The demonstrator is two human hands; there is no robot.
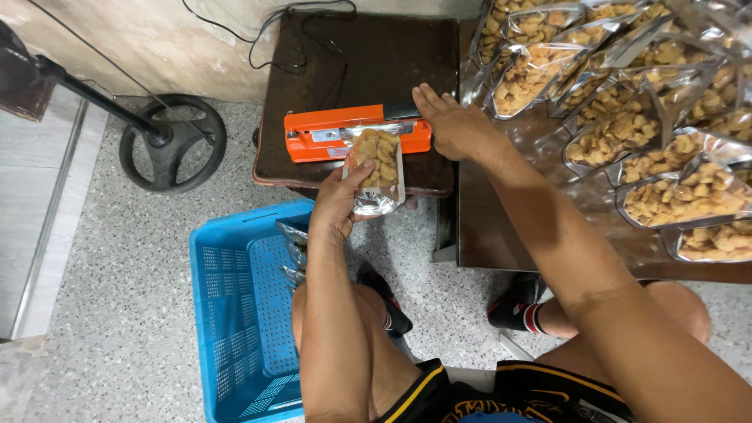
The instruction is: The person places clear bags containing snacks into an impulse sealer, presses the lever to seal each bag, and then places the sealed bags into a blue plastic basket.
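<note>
My left hand [338, 202] grips a clear pouch of golden snack pieces [377, 167] by its lower left side, with the pouch's top edge pushed into an orange heat sealer [317, 135]. The sealer sits on a small dark brown table [368, 63]. My right hand [450, 124] lies palm down on the right end of the sealer's arm, fingers together, pressing it down.
Several filled snack pouches [642, 125] cover the dark table at the right. A blue plastic crate [235, 313] on the speckled floor holds a few pouches by my left knee. A fan base [174, 141] stands at the left. A black cable [266, 47] runs behind the small table.
</note>
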